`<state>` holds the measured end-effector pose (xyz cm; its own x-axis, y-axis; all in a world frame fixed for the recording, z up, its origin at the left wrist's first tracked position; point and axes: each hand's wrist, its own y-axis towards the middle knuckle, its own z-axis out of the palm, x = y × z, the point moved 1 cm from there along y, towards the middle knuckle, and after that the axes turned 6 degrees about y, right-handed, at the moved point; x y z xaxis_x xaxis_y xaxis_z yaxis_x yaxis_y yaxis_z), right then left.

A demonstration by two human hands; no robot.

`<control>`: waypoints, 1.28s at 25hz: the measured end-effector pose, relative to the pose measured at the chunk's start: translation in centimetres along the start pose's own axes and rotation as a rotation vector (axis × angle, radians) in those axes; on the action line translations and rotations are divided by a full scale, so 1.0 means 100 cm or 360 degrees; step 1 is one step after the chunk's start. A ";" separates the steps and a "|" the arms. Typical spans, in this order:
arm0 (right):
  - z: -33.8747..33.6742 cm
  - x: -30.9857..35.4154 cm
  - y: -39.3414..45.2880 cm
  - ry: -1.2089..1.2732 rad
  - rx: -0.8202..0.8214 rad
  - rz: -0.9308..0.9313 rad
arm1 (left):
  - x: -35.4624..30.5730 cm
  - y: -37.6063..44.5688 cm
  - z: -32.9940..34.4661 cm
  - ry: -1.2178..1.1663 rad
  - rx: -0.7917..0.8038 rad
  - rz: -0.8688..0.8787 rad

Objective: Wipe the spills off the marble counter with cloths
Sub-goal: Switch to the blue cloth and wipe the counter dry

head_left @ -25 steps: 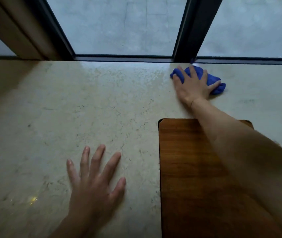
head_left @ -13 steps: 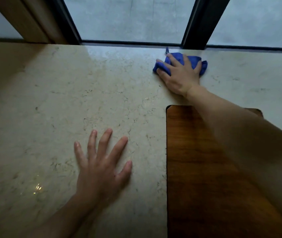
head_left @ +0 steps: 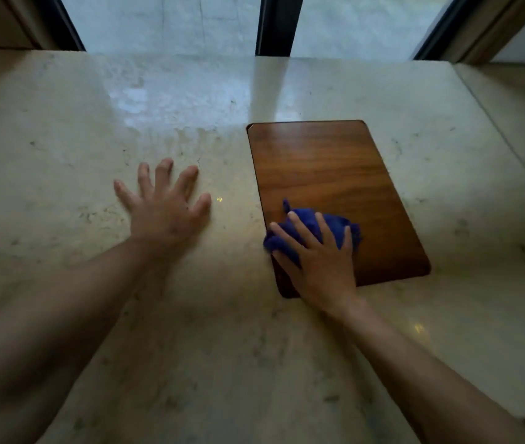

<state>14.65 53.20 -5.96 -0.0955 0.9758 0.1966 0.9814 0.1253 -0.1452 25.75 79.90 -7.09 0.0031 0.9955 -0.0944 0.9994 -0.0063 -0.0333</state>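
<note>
Pressing blue cloth (head_left: pixel 310 224) onto wooden board (head_left: pixel 335 174), right hand (head_left: pixel 322 264).

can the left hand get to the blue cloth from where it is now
Probably yes. The left hand lies flat on the marble counter, nothing between it and the blue cloth, though the right hand covers it.

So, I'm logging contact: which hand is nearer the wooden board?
Right. The right hand presses the blue cloth on the wooden board; the left hand lies flat on the marble beside it.
</note>
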 end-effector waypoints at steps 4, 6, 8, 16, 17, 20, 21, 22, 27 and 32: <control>0.021 0.014 -0.136 0.0015 -0.0094 0.0303 | 0.004 -0.001 -0.001 -0.0023 0.0007 0.0093; 0.033 0.031 -0.186 0.0046 -0.0127 0.0439 | 0.002 -0.003 -0.003 -0.0020 -0.0007 0.0081; 0.042 0.056 -0.214 0.0070 -0.0142 0.0586 | -0.002 -0.005 -0.005 -0.0020 -0.0013 0.0066; 0.061 0.156 -0.136 0.0007 -0.0174 0.0438 | -0.004 -0.008 -0.003 -0.0002 -0.0005 0.0076; 0.059 0.154 -0.110 0.0038 -0.0208 0.0468 | -0.003 -0.008 -0.003 0.0002 0.0003 0.0072; 0.045 0.136 -0.025 0.0057 -0.0191 0.0499 | -0.001 -0.007 -0.001 -0.0007 0.0040 0.0054; 0.040 0.129 0.005 0.0083 -0.0189 0.0501 | 0.000 -0.007 -0.001 -0.0009 0.0046 0.0050; 0.034 0.122 0.034 0.0114 -0.0231 0.0503 | 0.000 -0.008 -0.001 -0.0011 0.0042 0.0043; -0.003 0.085 0.182 0.0209 -0.0190 0.0533 | -0.004 -0.013 -0.003 0.0025 0.0012 0.0023; -0.038 0.054 0.326 0.0184 -0.0158 0.0534 | -0.005 -0.009 -0.002 0.0127 0.0020 0.0039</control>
<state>46.77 61.82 -5.91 0.2485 0.9322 0.2632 0.9668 -0.2220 -0.1264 24.82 79.41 -6.80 0.0305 0.9994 -0.0159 0.9985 -0.0312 -0.0447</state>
